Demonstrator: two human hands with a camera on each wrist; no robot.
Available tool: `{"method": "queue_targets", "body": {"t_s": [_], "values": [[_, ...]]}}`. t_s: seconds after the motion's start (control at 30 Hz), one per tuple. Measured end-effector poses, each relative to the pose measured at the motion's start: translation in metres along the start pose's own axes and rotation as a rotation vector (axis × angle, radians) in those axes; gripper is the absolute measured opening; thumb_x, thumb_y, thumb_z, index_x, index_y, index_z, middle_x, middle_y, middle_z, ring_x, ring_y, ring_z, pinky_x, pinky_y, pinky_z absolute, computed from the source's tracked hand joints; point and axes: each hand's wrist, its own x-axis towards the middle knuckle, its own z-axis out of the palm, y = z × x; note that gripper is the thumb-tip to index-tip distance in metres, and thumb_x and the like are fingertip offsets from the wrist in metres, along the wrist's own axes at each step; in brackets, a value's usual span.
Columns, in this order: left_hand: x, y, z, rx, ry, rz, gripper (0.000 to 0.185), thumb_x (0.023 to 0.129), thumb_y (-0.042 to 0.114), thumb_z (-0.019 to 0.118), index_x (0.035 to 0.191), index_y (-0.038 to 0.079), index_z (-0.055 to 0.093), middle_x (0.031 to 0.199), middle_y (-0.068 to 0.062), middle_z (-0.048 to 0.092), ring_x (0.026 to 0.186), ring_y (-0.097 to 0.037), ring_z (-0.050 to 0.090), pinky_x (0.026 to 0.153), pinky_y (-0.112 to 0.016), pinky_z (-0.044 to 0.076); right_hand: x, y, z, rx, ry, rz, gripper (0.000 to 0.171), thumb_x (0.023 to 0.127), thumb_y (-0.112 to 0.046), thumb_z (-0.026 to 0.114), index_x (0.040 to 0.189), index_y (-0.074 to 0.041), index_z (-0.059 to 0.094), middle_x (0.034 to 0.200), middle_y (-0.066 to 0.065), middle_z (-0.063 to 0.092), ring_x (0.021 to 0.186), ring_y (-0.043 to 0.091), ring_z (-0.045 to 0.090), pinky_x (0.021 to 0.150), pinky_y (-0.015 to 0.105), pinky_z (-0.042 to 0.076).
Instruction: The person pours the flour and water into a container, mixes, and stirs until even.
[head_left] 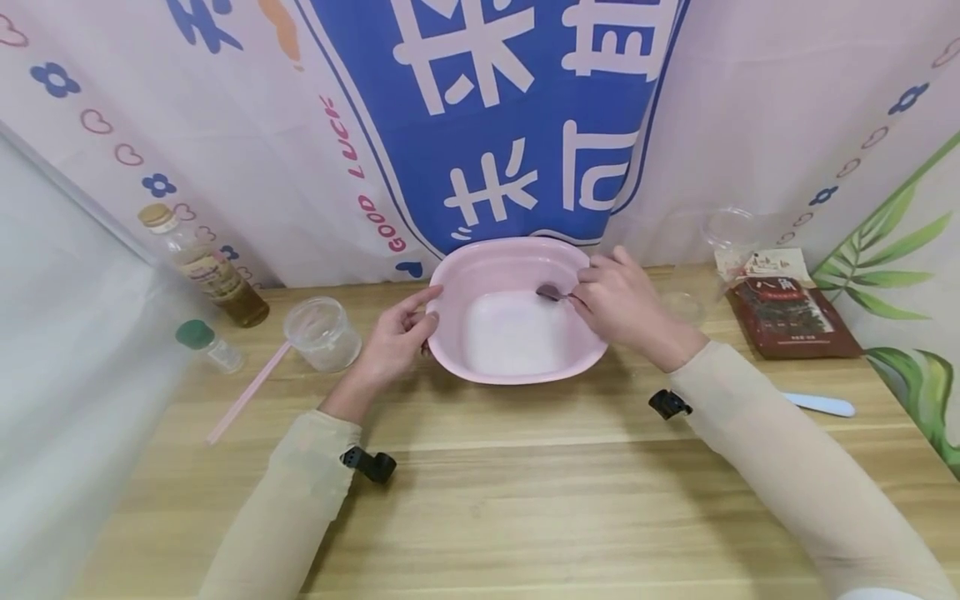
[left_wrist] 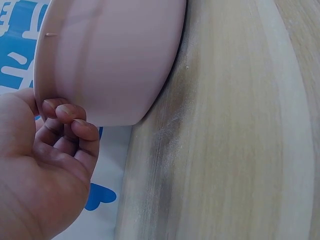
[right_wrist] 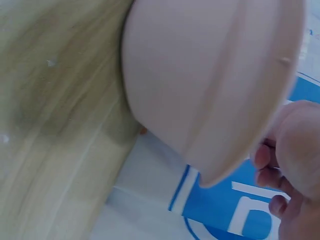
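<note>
A pink plastic basin [head_left: 517, 377] stands on the wooden table near the back, with a white layer [head_left: 513, 333] covering its bottom. My left hand [head_left: 393, 337] grips the basin's left rim, thumb over the edge and fingers curled beneath it; the left wrist view shows those fingers [left_wrist: 67, 117] against the outer wall. At the right rim, my right hand [head_left: 618, 296] holds a dark metal spoon [head_left: 551, 292] whose bowl hangs inside the basin. In the right wrist view the curled fingers [right_wrist: 270, 177] show beyond the rim, and the spoon is hidden.
To the left stand an oil bottle [head_left: 217, 275], a green-capped shaker [head_left: 208, 343], a clear tub [head_left: 322, 335] and a pink stick [head_left: 247, 393]. On the right lie a dark red packet [head_left: 795, 317] and a pale blue handle [head_left: 821, 405]. A printed cloth [head_left: 360, 125] hangs behind.
</note>
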Motion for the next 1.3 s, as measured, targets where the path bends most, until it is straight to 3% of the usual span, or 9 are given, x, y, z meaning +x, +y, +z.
{"method": "queue_targets", "body": {"t_s": [0.13,0.4,0.63,0.73,0.93,1.3], "values": [[0.000,0.001,0.000,-0.001,0.004,-0.003,0.051,0.111,0.018,0.056,0.161,0.011,0.051,0.079,-0.004,0.065,0.071,-0.029,0.061,0.060,-0.030,0.051,-0.001,0.000,-0.001,0.025,-0.015,-0.002,0.012,0.096,-0.014,0.079,0.089,-0.004,0.083,0.079,0.009,0.072,0.083,0.032,0.060,0.081,0.045,0.036],[-0.002,0.001,0.003,-0.014,-0.005,-0.010,0.051,0.111,0.017,0.055,0.161,0.010,0.050,0.080,-0.003,0.065,0.070,-0.024,0.061,0.061,-0.028,0.051,0.002,-0.006,0.002,0.251,-0.169,0.131,0.012,0.099,-0.015,0.078,0.102,-0.008,0.086,0.094,0.007,0.080,0.094,0.028,0.067,0.086,0.043,0.036],[-0.003,0.002,0.002,-0.016,-0.002,-0.012,0.051,0.111,0.017,0.055,0.162,0.011,0.050,0.079,-0.003,0.065,0.070,-0.023,0.060,0.060,-0.028,0.051,-0.006,-0.003,-0.017,0.395,-0.094,0.207,0.014,0.101,-0.013,0.073,0.101,-0.004,0.083,0.092,0.009,0.079,0.090,0.029,0.060,0.083,0.042,0.034],[-0.003,0.002,0.003,-0.020,-0.005,-0.013,0.051,0.112,0.017,0.055,0.162,0.011,0.050,0.080,-0.003,0.066,0.070,-0.023,0.060,0.061,-0.028,0.051,-0.013,-0.004,-0.020,0.426,-0.070,0.196,0.013,0.100,-0.011,0.072,0.097,-0.003,0.082,0.089,0.009,0.077,0.088,0.029,0.059,0.082,0.041,0.034],[-0.003,0.003,0.002,-0.026,0.006,-0.008,0.051,0.111,0.015,0.055,0.162,0.010,0.050,0.077,-0.001,0.065,0.068,-0.022,0.060,0.061,-0.028,0.051,-0.019,-0.009,-0.015,0.406,-0.122,0.149,0.014,0.102,-0.011,0.070,0.096,-0.004,0.081,0.093,0.009,0.078,0.094,0.031,0.064,0.084,0.045,0.040],[-0.003,0.004,0.002,-0.015,0.007,-0.002,0.051,0.111,0.015,0.055,0.161,0.010,0.050,0.076,-0.002,0.064,0.068,-0.024,0.060,0.061,-0.029,0.052,-0.013,-0.003,-0.010,0.203,-0.017,0.325,0.016,0.100,-0.011,0.070,0.098,0.001,0.080,0.085,0.015,0.072,0.083,0.037,0.063,0.078,0.046,0.040]]}}
